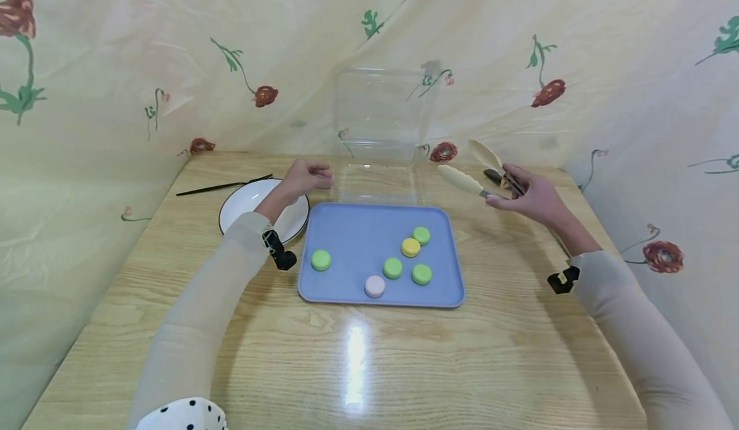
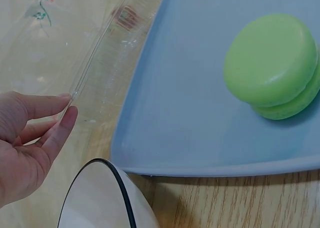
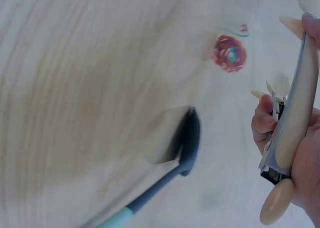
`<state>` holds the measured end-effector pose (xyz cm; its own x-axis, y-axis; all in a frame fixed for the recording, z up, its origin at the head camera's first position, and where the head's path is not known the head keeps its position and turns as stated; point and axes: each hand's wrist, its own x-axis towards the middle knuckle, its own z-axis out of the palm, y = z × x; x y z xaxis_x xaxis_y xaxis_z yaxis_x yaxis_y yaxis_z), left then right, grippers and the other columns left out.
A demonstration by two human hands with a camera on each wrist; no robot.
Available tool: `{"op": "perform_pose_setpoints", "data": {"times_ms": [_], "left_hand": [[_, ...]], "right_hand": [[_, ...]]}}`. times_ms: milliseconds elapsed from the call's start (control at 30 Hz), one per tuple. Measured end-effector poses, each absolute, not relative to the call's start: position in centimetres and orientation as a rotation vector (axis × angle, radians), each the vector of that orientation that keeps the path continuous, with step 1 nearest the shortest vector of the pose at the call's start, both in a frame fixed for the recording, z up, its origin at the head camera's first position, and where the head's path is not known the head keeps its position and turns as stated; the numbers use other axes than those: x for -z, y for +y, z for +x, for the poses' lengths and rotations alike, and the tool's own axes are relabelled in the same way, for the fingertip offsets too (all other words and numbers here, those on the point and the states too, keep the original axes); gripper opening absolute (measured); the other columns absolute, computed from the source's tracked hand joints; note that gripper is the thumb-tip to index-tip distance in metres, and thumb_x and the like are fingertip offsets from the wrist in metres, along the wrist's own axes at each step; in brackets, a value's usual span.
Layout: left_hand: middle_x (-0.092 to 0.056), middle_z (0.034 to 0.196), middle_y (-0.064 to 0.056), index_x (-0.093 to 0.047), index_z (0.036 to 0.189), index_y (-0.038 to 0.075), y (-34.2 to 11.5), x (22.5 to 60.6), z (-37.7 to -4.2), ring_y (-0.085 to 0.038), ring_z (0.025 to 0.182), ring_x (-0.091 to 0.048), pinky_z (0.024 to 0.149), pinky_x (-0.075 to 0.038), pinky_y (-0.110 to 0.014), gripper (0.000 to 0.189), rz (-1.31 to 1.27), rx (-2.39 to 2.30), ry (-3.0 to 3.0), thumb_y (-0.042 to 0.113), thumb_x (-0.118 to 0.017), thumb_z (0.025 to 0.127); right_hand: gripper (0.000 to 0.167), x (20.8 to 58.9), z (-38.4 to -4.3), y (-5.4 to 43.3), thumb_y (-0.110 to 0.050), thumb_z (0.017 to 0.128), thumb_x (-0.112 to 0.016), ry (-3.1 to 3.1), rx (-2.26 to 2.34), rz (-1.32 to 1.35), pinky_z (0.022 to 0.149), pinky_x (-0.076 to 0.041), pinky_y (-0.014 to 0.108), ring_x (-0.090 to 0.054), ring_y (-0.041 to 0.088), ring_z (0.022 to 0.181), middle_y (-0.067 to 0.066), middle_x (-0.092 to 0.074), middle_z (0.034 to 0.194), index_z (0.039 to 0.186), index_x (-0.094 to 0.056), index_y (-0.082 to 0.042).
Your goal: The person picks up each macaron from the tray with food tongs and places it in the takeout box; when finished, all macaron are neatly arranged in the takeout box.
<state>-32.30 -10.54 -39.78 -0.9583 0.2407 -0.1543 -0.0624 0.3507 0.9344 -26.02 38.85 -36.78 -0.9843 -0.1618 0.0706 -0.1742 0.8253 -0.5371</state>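
My left hand (image 1: 308, 178) pinches the near left edge of a clear plastic box (image 1: 378, 186) between thumb and fingers, plainest in the left wrist view. The box stands with its lid (image 1: 381, 106) raised against the back cloth. On the right, my right hand (image 1: 534, 197) grips a pair of tongs (image 1: 460, 178) with cream tips, which are spread apart above the table. In front of the box lies a blue tray (image 1: 352, 224) holding several green macarons (image 1: 321, 260), a yellow macaron (image 1: 410, 247) and a pale pink macaron (image 1: 374, 286).
A white plate (image 1: 242, 205) with a black rim sits left of the tray, under my left wrist. Behind it lies a black fork (image 1: 213, 189). A dark-headed utensil (image 3: 189, 145) lies on the table below my right hand. Flowered cloth (image 1: 300, 45) hangs around the table.
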Motion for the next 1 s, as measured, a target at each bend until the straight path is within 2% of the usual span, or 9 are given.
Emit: {"op": "perform_pose_setpoints", "data": {"times_ms": [100, 167, 233, 300, 433, 600, 800, 1000], "left_hand": [[-0.060, 0.138, -0.024, -0.049, 0.147, -0.004, -10.6, 39.7, -32.2, -0.034, 0.124, -0.062, 0.108, -0.054, -0.041, 0.054, 0.139, -1.648, 2.337, 0.004, -0.068, 0.096], [-0.060, 0.139, -0.025, -0.048, 0.148, -0.004, -10.6, 39.7, -32.2, -0.034, 0.125, -0.062, 0.109, -0.053, -0.040, 0.055, 0.131, -1.641, 2.331, 0.004, -0.067, 0.097], [-0.059, 0.140, -0.024, -0.048, 0.148, -0.003, -10.6, 39.6, -32.3, -0.033, 0.126, -0.062, 0.109, -0.053, -0.039, 0.055, 0.118, -1.636, 2.326, 0.005, -0.067, 0.097], [-0.059, 0.141, -0.024, -0.048, 0.148, -0.003, -10.7, 39.6, -32.3, -0.033, 0.126, -0.062, 0.109, -0.053, -0.039, 0.055, 0.116, -1.638, 2.315, 0.004, -0.067, 0.097], [-0.059, 0.140, -0.024, -0.048, 0.148, -0.004, -10.7, 39.5, -32.3, -0.032, 0.124, -0.063, 0.107, -0.054, -0.038, 0.056, 0.121, -1.660, 2.287, 0.002, -0.067, 0.096], [-0.059, 0.140, -0.023, -0.047, 0.149, -0.003, -10.8, 39.5, -32.5, -0.026, 0.119, -0.065, 0.105, -0.056, -0.034, 0.058, 0.137, -1.648, 2.276, 0.003, -0.068, 0.096], [-0.058, 0.140, -0.022, -0.046, 0.150, -0.003, -11.2, 39.2, -32.6, -0.025, 0.119, -0.064, 0.103, -0.056, -0.032, 0.060, 0.158, -1.649, 2.234, 0.001, -0.069, 0.094], [-0.056, 0.142, -0.023, -0.045, 0.150, -0.002, -11.3, 38.9, -32.6, -0.023, 0.112, -0.066, 0.106, -0.055, -0.039, 0.061, 0.123, -1.688, 2.167, -0.003, -0.068, 0.093]], "right_hand": [[0.093, 36.0, -25.5, 38.1, -0.043, 0.084, -0.083, -2.966, -0.891, 0.293, 0.074, -0.040, 0.026, -0.055, 0.025, 0.100, 0.019, -0.059, 0.142, 0.160, -0.035, -0.019], [0.093, 35.6, -25.2, 37.4, -0.042, 0.083, -0.085, -2.960, -0.909, 0.312, 0.067, -0.040, 0.026, -0.053, 0.022, 0.087, 0.017, -0.066, 0.119, 0.159, -0.037, -0.020], [0.093, 35.2, -24.9, 36.7, -0.040, 0.080, -0.087, -2.952, -0.926, 0.337, 0.062, -0.041, 0.026, -0.051, 0.019, 0.076, 0.013, -0.064, 0.097, 0.158, -0.039, -0.022], [0.093, 34.8, -24.6, 35.9, -0.037, 0.079, -0.089, -2.945, -0.932, 0.372, 0.061, -0.040, 0.026, -0.049, 0.015, 0.073, 0.010, -0.061, 0.089, 0.157, -0.041, -0.022], [0.092, 34.0, -24.0, 34.4, -0.029, 0.077, -0.092, -2.936, -0.978, 0.449, 0.059, -0.042, 0.026, -0.049, 0.015, 0.072, 0.010, -0.064, 0.093, 0.156, -0.044, -0.025], [0.092, 33.1, -23.2, 32.5, -0.021, 0.074, -0.093, -2.949, -1.042, 0.568, 0.055, -0.042, 0.026, -0.049, 0.017, 0.069, 0.009, -0.065, 0.096, 0.154, -0.047, -0.021], [0.089, 33.1, -22.3, 30.2, -0.021, 0.070, -0.096, -2.952, -1.017, 0.714, 0.056, -0.045, 0.026, -0.054, 0.017, 0.070, 0.006, -0.066, 0.098, 0.148, -0.053, -0.018], [0.095, 34.5, -22.1, 28.4, -0.025, 0.070, -0.096, -2.963, -1.052, 0.867, 0.063, -0.051, 0.025, -0.060, 0.017, 0.080, 0.012, -0.071, 0.108, 0.152, -0.048, -0.011]]}}
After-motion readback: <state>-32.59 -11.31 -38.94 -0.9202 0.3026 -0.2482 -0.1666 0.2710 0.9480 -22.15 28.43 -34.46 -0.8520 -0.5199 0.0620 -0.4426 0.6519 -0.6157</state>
